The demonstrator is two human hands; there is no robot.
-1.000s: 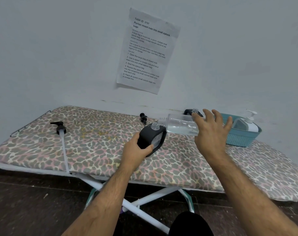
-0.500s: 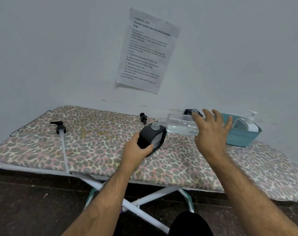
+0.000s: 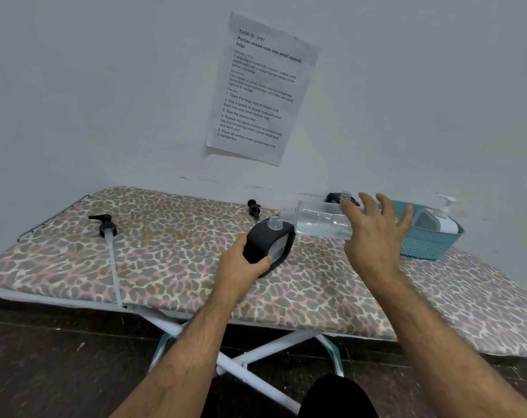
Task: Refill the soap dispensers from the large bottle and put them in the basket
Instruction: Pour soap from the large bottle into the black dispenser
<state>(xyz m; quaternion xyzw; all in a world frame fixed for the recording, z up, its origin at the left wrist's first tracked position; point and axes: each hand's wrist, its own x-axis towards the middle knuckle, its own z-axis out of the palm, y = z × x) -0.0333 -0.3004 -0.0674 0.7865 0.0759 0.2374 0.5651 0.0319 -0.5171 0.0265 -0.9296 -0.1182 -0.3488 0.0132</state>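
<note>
Two containers meet at the centre of the scene: the black soap dispenser (image 3: 269,247), pump removed, and the large clear bottle (image 3: 319,223). The dispenser stands tilted on the ironing board (image 3: 171,267), its open neck angled up and right to receive the pour. The left hand (image 3: 241,267) is wrapped around its lower left side, fingers curled closed on the body, which steadies it against tipping. The right hand (image 3: 374,236) holds the bottle near its base, thumb and palm closed on it while the outer fingers splay loose. The bottle lies almost horizontal, its mouth just above the dispenser neck, so that the remaining liquid along its lower side can run toward the opening. Whether liquid is crossing cannot be told.

Right of the hands, the teal basket (image 3: 428,248) already holds a white pump dispenser (image 3: 440,221), placed near the pouring hand for a short transfer. A second black dispenser (image 3: 336,198) stands far behind the bottle, uncapped. Two removed pumps lie apart from the pour: a long-tubed pump (image 3: 107,229) far left, a smaller pump (image 3: 254,208) near the wall.
</note>
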